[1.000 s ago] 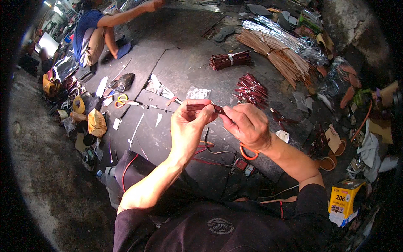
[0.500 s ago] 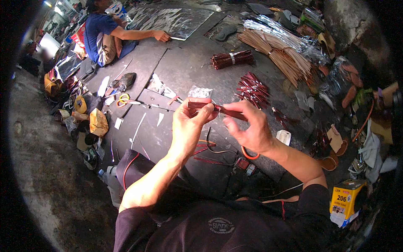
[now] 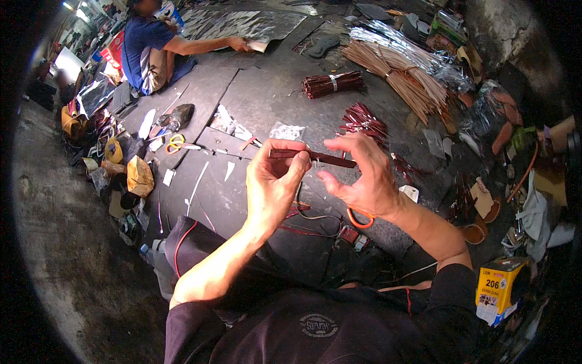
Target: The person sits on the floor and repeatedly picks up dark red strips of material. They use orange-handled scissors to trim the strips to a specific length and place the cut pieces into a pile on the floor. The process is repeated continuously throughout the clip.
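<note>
My left hand (image 3: 270, 188) pinches a narrow dark red strap (image 3: 334, 160) between thumb and fingers, holding it roughly level in front of my chest. A small pale bit shows near the strap's middle, too small to make out. At the strap's right end my right hand (image 3: 370, 176) is open, with thumb and fingers spread around it and apparently not gripping. Just beyond the right hand lies a loose pile of similar dark red straps (image 3: 366, 123). Farther off is a bundle of dark red straps (image 3: 332, 84), bound with a pale band.
Yellow-handled scissors (image 3: 175, 144) lie to the left among scraps; an orange loop handle (image 3: 361, 219) shows below my right hand. Tan strips (image 3: 403, 79) are heaped far right. A yellow can (image 3: 500, 288) stands near right. Far left, another person (image 3: 145, 45) handles a shiny sheet (image 3: 242, 24).
My right hand's fingers have spread and lifted away from the strap, while my left hand still holds it. The other person's hand has raised the sheet's corner.
</note>
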The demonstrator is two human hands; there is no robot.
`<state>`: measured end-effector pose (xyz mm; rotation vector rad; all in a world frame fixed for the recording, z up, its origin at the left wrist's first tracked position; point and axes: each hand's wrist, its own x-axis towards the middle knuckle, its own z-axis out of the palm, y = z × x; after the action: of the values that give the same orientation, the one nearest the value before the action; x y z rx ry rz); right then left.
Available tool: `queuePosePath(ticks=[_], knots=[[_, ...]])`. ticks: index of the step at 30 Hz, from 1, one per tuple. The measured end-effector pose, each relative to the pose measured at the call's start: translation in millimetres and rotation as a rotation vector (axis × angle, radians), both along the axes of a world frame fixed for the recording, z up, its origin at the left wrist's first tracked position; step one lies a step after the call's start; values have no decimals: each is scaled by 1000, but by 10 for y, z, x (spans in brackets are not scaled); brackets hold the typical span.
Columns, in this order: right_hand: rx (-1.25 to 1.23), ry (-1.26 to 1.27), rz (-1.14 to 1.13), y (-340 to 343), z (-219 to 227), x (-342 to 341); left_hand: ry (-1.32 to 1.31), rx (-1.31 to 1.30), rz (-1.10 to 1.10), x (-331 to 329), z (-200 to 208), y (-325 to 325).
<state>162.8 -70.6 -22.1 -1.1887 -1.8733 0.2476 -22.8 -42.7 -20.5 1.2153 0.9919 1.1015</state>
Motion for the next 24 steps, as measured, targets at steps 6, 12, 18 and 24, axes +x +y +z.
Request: queuePosePath(ticks=[6, 12, 18, 24], knots=[[183, -67, 1, 21, -108, -91, 74, 37, -15, -12, -27, -34], [108, 103, 16, 27, -122, -114, 152, 155, -16, -13, 1, -49], [-113, 259, 54, 32, -85, -62, 161, 216, -33, -7, -26, -51], [-270, 326, 69, -14, -39, -26, 141, 103, -60, -38, -39, -18]])
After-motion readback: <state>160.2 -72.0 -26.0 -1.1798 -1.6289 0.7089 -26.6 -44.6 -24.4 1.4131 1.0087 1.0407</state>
